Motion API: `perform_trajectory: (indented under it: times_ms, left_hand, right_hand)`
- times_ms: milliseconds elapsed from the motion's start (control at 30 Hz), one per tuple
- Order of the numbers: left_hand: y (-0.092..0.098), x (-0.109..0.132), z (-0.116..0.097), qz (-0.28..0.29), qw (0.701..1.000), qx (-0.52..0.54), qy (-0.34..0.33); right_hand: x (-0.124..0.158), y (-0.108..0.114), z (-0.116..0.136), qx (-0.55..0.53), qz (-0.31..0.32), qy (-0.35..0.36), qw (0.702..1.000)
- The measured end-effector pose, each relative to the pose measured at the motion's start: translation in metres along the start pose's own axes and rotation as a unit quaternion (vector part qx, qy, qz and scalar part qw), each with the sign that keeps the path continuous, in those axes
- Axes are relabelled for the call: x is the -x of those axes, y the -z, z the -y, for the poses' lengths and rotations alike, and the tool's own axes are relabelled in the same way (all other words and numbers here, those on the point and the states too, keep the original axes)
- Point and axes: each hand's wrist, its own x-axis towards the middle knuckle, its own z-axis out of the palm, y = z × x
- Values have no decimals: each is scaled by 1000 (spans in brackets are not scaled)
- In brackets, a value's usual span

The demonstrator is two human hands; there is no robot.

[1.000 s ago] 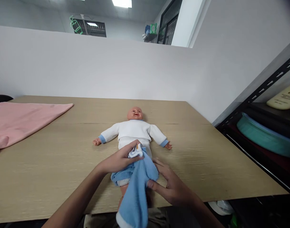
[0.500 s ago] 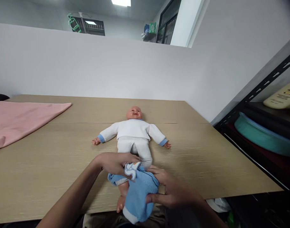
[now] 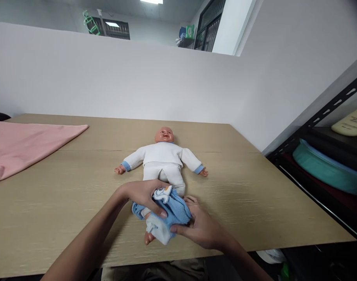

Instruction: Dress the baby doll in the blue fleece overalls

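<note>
Near: bare foot (image 3: 149, 238) pokes out below bunched blue garment (image 3: 180, 210), which lies across lower legs of doll (image 3: 163, 154). Garment between hands; left hand (image 3: 143, 195) and right hand (image 3: 200, 224) each gripping fabric, thumbs on top, neither nearer. Doll supine, long axis running away from person, head farthest. Wooden table (image 3: 239, 195) beneath; pink cloth (image 3: 29, 144) left; white wall (image 3: 167, 82) beyond.

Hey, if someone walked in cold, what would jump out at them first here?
Probably the doll in white clothes, lying face up with arms spread in the middle of the wooden table. Next, the blue cloth bunched over its legs, held between the left hand and right hand. Then the pink cloth at the table's left.
</note>
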Motion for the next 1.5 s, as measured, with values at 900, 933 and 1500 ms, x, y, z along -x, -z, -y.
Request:
perform_trajectory:
  times_ms: [900,933,1500]
  left_hand:
    - [-20,-5,-12,-53,990,106,-74]
    - [-21,-6,-10,-53,987,131,-71]
    - [-58,-22,-9,-160,967,-196,31]
  right_hand:
    - [12,-22,13,-179,-197,-89,960]
    - [12,-23,13,-211,-193,-96,953]
    - [39,-61,6,201,-343,-78,914]
